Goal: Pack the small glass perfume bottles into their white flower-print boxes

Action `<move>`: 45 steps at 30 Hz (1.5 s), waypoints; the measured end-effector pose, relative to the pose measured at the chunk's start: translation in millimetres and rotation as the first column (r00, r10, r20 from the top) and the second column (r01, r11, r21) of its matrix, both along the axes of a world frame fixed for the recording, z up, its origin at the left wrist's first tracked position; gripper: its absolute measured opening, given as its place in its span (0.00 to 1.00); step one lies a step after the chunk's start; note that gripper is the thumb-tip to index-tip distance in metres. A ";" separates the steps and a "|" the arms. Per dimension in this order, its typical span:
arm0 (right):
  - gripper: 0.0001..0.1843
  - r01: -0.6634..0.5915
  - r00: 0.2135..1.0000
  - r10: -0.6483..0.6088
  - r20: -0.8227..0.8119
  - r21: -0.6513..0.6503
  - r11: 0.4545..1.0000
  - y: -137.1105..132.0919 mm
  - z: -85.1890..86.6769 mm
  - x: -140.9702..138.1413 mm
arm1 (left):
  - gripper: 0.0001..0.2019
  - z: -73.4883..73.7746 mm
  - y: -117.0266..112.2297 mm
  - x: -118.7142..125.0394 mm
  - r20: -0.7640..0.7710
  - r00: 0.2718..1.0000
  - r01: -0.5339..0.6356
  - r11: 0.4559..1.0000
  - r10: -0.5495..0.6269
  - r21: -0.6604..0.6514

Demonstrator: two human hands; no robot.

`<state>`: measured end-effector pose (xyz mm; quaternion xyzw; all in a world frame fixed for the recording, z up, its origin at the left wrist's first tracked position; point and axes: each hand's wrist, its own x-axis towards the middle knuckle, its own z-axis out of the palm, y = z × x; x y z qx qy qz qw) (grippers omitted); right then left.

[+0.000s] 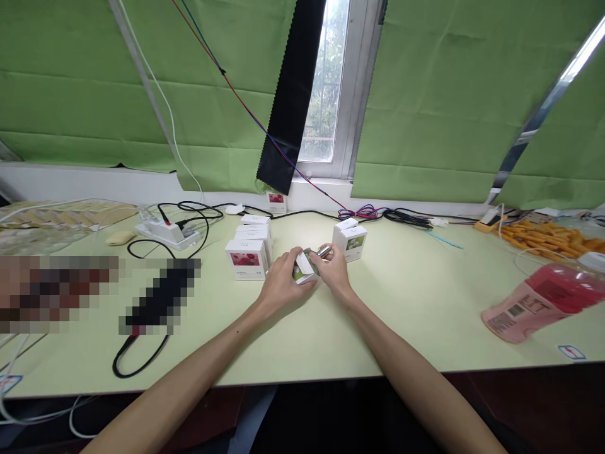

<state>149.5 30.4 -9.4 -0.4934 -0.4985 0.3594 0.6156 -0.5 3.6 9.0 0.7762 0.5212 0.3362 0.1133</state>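
My left hand is wrapped round a small white box with a green picture, tilted just above or on the table. The box's top end seems to have a flap up. At that end, my right hand pinches a small shiny silver cylinder; its lower part is hidden by fingers and box. To the left stands a row of white boxes, the front one with a red picture. Behind my right hand stand white boxes, the front one with a green picture.
A pink-red drink bottle lies tilted at the right, near a heap of orange pieces. At the left are a white power strip, black cables and a blurred dark object. Another small box stands by the window.
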 end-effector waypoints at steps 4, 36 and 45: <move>0.21 0.021 0.999 -0.022 -0.023 -0.019 1.000 -4.5 2.6 -2.8 | 0.34 -1.6 1.7 -0.3 0.013 1.000 -0.006 1.000 0.005 0.011; 0.27 -0.099 0.987 0.087 -0.134 -0.080 0.992 -6.2 9.4 -2.2 | 0.35 -5.0 5.9 -2.3 0.011 1.000 -0.006 1.000 0.006 0.007; 0.28 -0.137 0.981 0.118 -0.156 -0.115 0.984 -5.7 10.9 0.1 | 0.36 -4.2 4.4 -2.0 0.006 1.000 0.003 1.000 -0.003 -0.004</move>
